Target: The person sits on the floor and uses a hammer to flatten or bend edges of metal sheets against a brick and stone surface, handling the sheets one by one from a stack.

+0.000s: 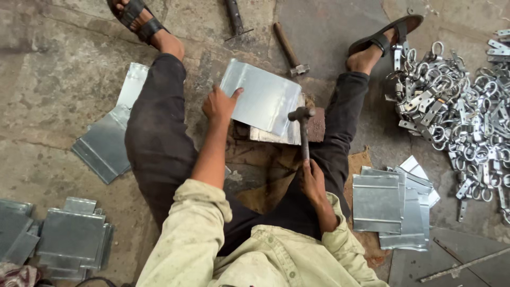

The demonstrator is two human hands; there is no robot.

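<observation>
head view: you're sitting on the concrete floor (pixel 64 69), legs apart, work between them.

left hand (pixel 219 103) lies nearly flat on the left edge of the sheet-metal piece (pixel 263 95), fingers spread, thumb up on its face. pinning it, not wrapped around it. the piece is tilted, its lower edge resting on the rusty block (pixel 316 126) with another flat sheet just under it.

right hand (pixel 312 180) is closed tight around the lower end of the hammer (pixel 302 119) handle. the hammer head sits at the sheet's lower right edge, right over the block; touching or just above, can't tell.

doing it well, my read:
- keep the struck edge backed by the block, no overhang, else the sheet probably bends instead of forming.
- keep the left fingers where they are, well apart from the hammer head.
- press the sheet down firm so it doesn't bounce or skate.
- face of the hammer square to the metal to avoid dents.

around you: stack of folded sheets (pixel 396 204) beside your right leg, more sheets (pixel 103 143) by your left leg, another stack (pixel 71 236) at lower left. heap of metal rings and brackets (pixel 457 111) at far right. a second hammer (pixel 289 50) lies on the floor past the work, near your right sandal (pixel 385 34).
</observation>
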